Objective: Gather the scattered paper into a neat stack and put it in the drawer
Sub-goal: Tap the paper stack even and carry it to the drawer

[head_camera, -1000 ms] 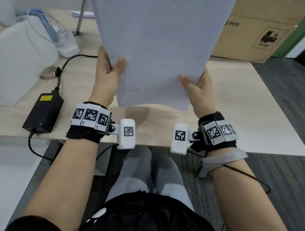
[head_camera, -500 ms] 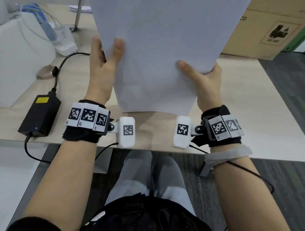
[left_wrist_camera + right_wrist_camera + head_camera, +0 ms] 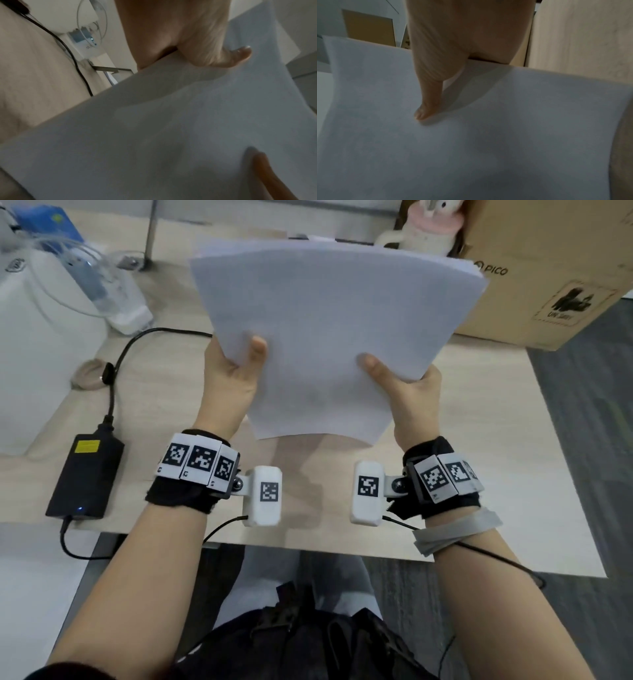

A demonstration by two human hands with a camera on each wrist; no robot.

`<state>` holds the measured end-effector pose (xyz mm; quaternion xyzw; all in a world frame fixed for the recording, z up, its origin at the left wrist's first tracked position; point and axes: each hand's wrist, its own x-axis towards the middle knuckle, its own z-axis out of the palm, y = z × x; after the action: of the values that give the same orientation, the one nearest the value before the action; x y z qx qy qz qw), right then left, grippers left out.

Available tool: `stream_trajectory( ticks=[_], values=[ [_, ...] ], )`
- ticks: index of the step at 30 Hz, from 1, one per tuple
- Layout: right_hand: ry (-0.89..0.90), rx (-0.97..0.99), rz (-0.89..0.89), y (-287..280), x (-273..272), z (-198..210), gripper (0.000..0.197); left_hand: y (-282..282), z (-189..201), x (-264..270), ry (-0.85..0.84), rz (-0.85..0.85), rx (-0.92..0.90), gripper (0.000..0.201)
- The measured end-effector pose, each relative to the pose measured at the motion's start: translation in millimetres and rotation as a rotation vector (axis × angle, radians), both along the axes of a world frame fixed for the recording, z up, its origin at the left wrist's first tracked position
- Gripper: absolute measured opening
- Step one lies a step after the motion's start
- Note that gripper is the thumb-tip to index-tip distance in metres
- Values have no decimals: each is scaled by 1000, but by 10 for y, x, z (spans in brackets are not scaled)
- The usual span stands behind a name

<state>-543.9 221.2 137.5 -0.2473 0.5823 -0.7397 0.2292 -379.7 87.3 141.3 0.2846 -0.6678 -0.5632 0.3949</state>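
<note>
A stack of white paper (image 3: pixel 325 337) is held above the wooden desk (image 3: pixel 479 419), tilted away from me and slightly bowed. My left hand (image 3: pixel 233 371) grips its left edge, thumb on the top sheet and fingers hidden beneath. My right hand (image 3: pixel 407 385) grips the right edge the same way. In the left wrist view the paper (image 3: pixel 171 128) fills the frame with the left hand's thumb (image 3: pixel 236 55) pressed on it. The right wrist view shows the paper (image 3: pixel 488 135) under the right hand's thumb (image 3: pixel 426 106). No drawer is in view.
A black power adapter (image 3: pixel 85 474) and its cable (image 3: pixel 113 385) lie on the desk at the left, by a white appliance (image 3: pixel 41 344). A cardboard box (image 3: pixel 548 268) stands at the back right. A pale stuffed toy (image 3: pixel 424 224) sits behind the paper.
The stack has tipped away from me and dropped lower, so its far edge now shows. Both hands keep their grip on the side edges.
</note>
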Motion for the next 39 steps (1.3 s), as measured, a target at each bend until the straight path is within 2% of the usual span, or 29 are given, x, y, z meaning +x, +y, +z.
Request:
stream_trajectory(
  ticks=[3, 4, 7, 10, 13, 15, 17, 18, 20, 22, 25, 29, 36, 39],
  values=[
    [-22, 48, 46, 67, -11, 256, 26, 15, 210, 55, -10, 42, -5, 98],
    [-23, 53, 58, 87, -13, 366, 26, 42, 313, 64, -8, 37, -14, 98],
    [-38, 32, 47, 97, -3, 667, 31, 171, 623, 54, -29, 53, -1, 74],
    [-57, 54, 15, 94, 22, 846, 32, 212, 794, 68, -43, 30, 63, 98],
    [-88, 117, 90, 138, 11, 930, 21, 188, 877, 104, -104, 19, 188, 103],
    [-103, 160, 100, 154, -11, 974, 36, 180, 933, 87, -90, 100, 278, 89],
    [-106, 185, 62, 149, -6, 1030, 50, 221, 1000, 32, -15, 162, 324, 50],
    [-99, 194, 41, 144, 2, 1047, 50, 242, 1023, -1, 7, 195, 340, 32],
    [-100, 206, 11, 145, 35, 1062, 37, 285, 1044, -29, 27, 219, 357, 18],
    [-110, 212, -12, 148, 60, 1080, 21, 301, 1069, -18, 29, 192, 372, 19],
    [-91, 236, -30, 155, 94, 1117, 15, 284, 1075, 30, -4, 142, 394, 25],
    [-90, 228, -49, 183, 142, 1130, 28, 285, 1055, 70, -27, 129, 378, 26],
    [-79, 213, -45, 221, 170, 1094, 33, 293, 1050, 119, -39, 98, 375, 30],
    [-40, 191, 62, 294, 133, 1029, 52, 297, 1036, 138, -47, 89, 347, 35]
  ],
)
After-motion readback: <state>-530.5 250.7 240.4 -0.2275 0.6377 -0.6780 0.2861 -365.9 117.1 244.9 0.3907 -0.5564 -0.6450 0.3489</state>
